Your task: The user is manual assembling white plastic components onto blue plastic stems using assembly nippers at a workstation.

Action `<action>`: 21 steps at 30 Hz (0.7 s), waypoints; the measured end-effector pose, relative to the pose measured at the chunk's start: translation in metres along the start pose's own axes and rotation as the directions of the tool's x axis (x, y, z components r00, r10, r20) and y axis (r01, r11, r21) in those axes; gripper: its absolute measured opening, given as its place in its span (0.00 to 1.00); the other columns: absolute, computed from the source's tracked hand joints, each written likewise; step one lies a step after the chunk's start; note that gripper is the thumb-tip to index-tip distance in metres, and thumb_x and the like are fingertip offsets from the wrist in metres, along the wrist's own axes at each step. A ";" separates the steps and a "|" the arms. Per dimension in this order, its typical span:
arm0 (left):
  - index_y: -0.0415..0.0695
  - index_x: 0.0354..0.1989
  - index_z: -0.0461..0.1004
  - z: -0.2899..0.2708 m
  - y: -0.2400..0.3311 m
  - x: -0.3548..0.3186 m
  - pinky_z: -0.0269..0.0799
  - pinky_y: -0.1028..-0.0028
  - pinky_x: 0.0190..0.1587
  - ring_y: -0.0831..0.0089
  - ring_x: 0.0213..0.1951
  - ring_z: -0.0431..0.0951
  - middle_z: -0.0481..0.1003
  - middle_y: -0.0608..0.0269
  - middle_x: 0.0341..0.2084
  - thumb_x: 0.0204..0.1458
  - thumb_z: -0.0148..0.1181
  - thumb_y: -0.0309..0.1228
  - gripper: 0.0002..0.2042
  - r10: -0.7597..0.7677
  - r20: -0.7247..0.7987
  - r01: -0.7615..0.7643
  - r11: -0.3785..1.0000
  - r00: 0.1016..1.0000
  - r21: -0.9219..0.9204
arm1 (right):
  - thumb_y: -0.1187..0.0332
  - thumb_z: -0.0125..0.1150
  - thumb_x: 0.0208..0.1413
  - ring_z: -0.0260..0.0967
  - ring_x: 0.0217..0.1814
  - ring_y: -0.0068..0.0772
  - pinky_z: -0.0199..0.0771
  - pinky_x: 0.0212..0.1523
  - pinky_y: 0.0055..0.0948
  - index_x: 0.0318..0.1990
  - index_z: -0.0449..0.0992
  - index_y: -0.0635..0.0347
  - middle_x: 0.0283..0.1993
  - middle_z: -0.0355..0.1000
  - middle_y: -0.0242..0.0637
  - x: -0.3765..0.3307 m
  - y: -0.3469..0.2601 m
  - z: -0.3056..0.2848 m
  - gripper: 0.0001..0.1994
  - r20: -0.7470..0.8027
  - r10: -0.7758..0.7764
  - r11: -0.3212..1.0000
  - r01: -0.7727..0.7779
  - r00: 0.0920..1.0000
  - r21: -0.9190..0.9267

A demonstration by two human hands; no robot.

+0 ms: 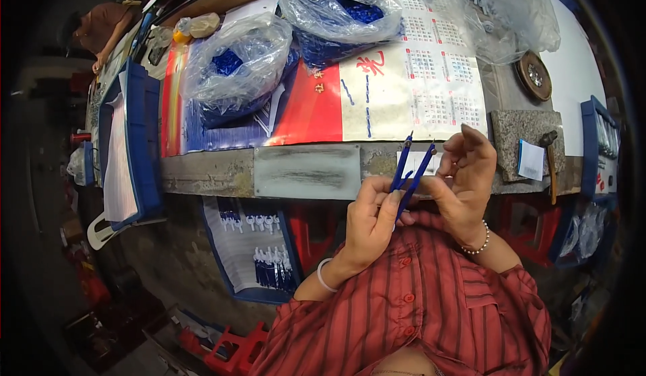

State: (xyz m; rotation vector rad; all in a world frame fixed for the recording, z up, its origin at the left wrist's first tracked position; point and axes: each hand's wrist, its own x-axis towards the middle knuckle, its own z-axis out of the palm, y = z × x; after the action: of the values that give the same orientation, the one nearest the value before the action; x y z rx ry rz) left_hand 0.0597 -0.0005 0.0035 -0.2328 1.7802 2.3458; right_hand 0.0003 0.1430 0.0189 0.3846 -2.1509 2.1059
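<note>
A blue pair of compasses [422, 168] stands points-up right of the frame's centre; the fingers of the left hand [374, 216] grasp its lower part; the right hand [471, 186], just right of it, has its fingers raised and loosely bent, though whether its thumb touches I cannot tell; a grey plate [307, 171] lies left on the counter [202, 173]; a hammer [550, 148] rests at centre right; plastic bags [266, 39] sit at upper centre
</note>
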 end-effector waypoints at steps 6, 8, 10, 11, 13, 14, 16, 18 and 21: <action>0.35 0.42 0.63 0.010 0.000 -0.001 0.71 0.81 0.25 0.79 0.23 0.76 0.76 0.59 0.23 0.59 0.45 0.26 0.08 0.118 -0.035 -0.111 0.982 0.992 0.152 | 0.74 0.61 0.51 0.67 0.29 0.17 0.69 0.27 0.16 0.40 0.67 0.64 0.30 0.67 0.30 -0.007 0.004 0.000 0.11 0.357 0.574 0.601 -0.676 0.737 0.427; 0.35 0.42 0.63 0.010 0.000 -0.001 0.71 0.80 0.25 0.78 0.23 0.76 0.75 0.59 0.21 0.59 0.45 0.26 0.07 0.133 -0.042 -0.126 0.982 0.990 0.139 | 0.74 0.60 0.52 0.66 0.28 0.16 0.68 0.25 0.16 0.38 0.68 0.63 0.29 0.68 0.30 -0.006 0.001 0.000 0.09 0.345 0.555 0.643 -0.654 0.757 0.399; 0.35 0.44 0.60 0.007 0.000 -0.004 0.70 0.82 0.27 0.79 0.25 0.76 0.75 0.57 0.29 0.60 0.45 0.27 0.09 0.099 -0.004 -0.097 0.978 0.995 0.187 | 0.73 0.60 0.53 0.65 0.26 0.16 0.67 0.23 0.15 0.36 0.69 0.63 0.27 0.68 0.29 -0.005 0.001 0.001 0.07 0.341 0.533 0.680 -0.632 0.774 0.372; 0.34 0.43 0.61 0.009 0.002 -0.004 0.70 0.82 0.27 0.80 0.26 0.75 0.75 0.58 0.27 0.60 0.45 0.27 0.09 0.100 -0.004 -0.097 0.972 0.995 0.216 | 0.73 0.59 0.53 0.65 0.26 0.15 0.66 0.23 0.15 0.38 0.68 0.64 0.28 0.68 0.29 -0.005 0.004 0.001 0.07 0.342 0.550 0.670 -0.647 0.762 0.364; 0.35 0.43 0.61 0.011 0.001 -0.006 0.70 0.82 0.28 0.80 0.26 0.75 0.75 0.58 0.27 0.60 0.45 0.27 0.09 0.079 -0.028 -0.073 0.982 0.996 0.173 | 0.74 0.58 0.53 0.65 0.26 0.14 0.65 0.23 0.14 0.39 0.68 0.64 0.29 0.68 0.30 -0.006 0.005 0.002 0.08 0.343 0.566 0.659 -0.661 0.750 0.357; 0.35 0.43 0.61 0.011 0.000 -0.006 0.70 0.82 0.28 0.80 0.26 0.75 0.75 0.59 0.27 0.60 0.45 0.27 0.08 0.056 -0.054 -0.049 0.991 0.997 0.126 | 0.74 0.59 0.53 0.65 0.26 0.14 0.65 0.24 0.14 0.40 0.68 0.64 0.30 0.67 0.30 -0.007 0.004 0.004 0.09 0.323 0.558 0.667 -0.645 0.764 0.372; 0.35 0.43 0.61 0.010 -0.001 -0.006 0.70 0.82 0.29 0.80 0.26 0.75 0.75 0.58 0.27 0.60 0.45 0.27 0.09 0.051 -0.058 -0.042 0.988 0.997 0.148 | 0.74 0.59 0.52 0.64 0.27 0.15 0.65 0.25 0.15 0.42 0.67 0.65 0.31 0.67 0.30 -0.008 0.004 0.013 0.11 0.302 0.552 0.674 -0.629 0.777 0.388; 0.35 0.43 0.61 0.010 -0.001 -0.005 0.71 0.82 0.29 0.79 0.26 0.75 0.75 0.58 0.27 0.60 0.45 0.28 0.09 0.048 -0.066 -0.036 0.986 0.997 0.165 | 0.74 0.61 0.50 0.64 0.30 0.16 0.66 0.27 0.17 0.43 0.67 0.65 0.32 0.65 0.29 -0.012 0.006 0.028 0.14 -0.146 0.325 0.860 -0.228 0.934 0.456; 0.35 0.43 0.61 0.012 0.001 -0.004 0.72 0.81 0.29 0.78 0.26 0.76 0.76 0.57 0.28 0.60 0.45 0.28 0.09 0.067 -0.121 -0.052 0.991 0.990 0.121 | 0.74 0.63 0.47 0.64 0.31 0.16 0.66 0.29 0.18 0.45 0.67 0.65 0.31 0.65 0.29 -0.018 0.013 -0.002 0.17 -0.079 0.177 0.978 -0.167 0.981 0.123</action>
State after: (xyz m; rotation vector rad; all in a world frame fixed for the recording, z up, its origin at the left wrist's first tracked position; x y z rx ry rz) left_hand 0.0630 0.0107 0.0087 -0.3193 2.0026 2.3021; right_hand 0.0136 0.1474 0.0017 0.1138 -2.0869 2.2984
